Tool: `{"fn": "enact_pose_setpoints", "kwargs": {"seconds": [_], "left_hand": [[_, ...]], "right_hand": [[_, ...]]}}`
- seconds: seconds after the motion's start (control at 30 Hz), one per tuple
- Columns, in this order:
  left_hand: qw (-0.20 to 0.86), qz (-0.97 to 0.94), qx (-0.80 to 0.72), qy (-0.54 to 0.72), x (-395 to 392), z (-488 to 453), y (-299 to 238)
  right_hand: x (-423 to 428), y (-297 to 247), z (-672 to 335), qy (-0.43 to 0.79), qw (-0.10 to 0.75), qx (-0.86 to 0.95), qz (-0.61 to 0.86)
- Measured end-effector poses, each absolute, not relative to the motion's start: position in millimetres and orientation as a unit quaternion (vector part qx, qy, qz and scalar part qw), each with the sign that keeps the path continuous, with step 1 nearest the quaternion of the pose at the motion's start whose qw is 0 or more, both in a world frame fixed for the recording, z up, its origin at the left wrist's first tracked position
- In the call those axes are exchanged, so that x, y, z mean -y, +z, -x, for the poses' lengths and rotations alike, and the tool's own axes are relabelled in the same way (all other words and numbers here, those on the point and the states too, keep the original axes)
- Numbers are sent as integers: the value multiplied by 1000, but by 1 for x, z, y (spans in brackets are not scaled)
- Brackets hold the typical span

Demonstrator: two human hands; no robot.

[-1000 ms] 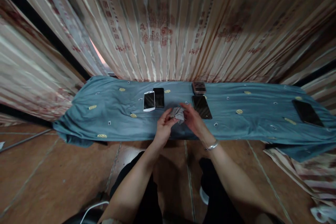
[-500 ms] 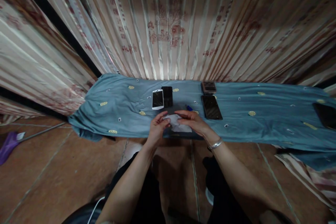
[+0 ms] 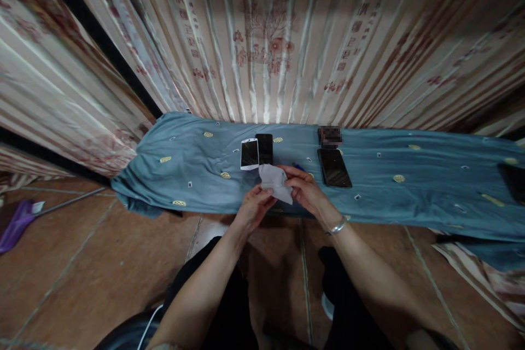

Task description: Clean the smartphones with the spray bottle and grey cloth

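Cloth [image 3: 274, 179], one piece (pale, creased), is pinched by my left hand [image 3: 255, 208] and right hand [image 3: 307, 190]; one white phone [image 3: 250, 154] and two black phones [image 3: 334, 168] lie nearby.

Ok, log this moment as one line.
left hand: holds pale sheet | right hand: holds same sheet | on blue cloth: white-framed phone, black phone, dark-screened device

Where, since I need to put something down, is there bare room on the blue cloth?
The blue cloth lies bare left of the white phone, and, more widely, between the larger black device and the dark slab at the picture's right edge. The middle is crowded: the left hand and right hand hold a pale sheet, with the black phone just beyond.
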State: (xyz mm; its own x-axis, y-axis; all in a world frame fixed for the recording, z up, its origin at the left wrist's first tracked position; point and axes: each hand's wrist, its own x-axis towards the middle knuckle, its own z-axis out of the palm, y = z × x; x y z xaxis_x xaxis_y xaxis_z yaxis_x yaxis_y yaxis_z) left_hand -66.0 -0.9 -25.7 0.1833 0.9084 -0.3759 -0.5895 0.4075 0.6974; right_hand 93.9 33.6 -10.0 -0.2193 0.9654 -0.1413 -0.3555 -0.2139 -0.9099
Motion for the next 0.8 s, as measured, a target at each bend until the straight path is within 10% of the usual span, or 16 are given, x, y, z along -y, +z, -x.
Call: {"fn": "enact_pose_setpoints", "kwargs": {"seconds": [0.37, 0.6, 0.8], "left_hand": [[731, -190, -377, 537, -3, 69, -29], [730, -129, -406, 535, -6, 67, -27], [725, -131, -391, 551, -8, 66, -26]], "right_hand": [[-32, -31, -96, 595, 412, 520, 454], [-53, -34, -136, 112, 257, 732, 621], [-53, -38, -143, 135, 171, 715, 664]]}}
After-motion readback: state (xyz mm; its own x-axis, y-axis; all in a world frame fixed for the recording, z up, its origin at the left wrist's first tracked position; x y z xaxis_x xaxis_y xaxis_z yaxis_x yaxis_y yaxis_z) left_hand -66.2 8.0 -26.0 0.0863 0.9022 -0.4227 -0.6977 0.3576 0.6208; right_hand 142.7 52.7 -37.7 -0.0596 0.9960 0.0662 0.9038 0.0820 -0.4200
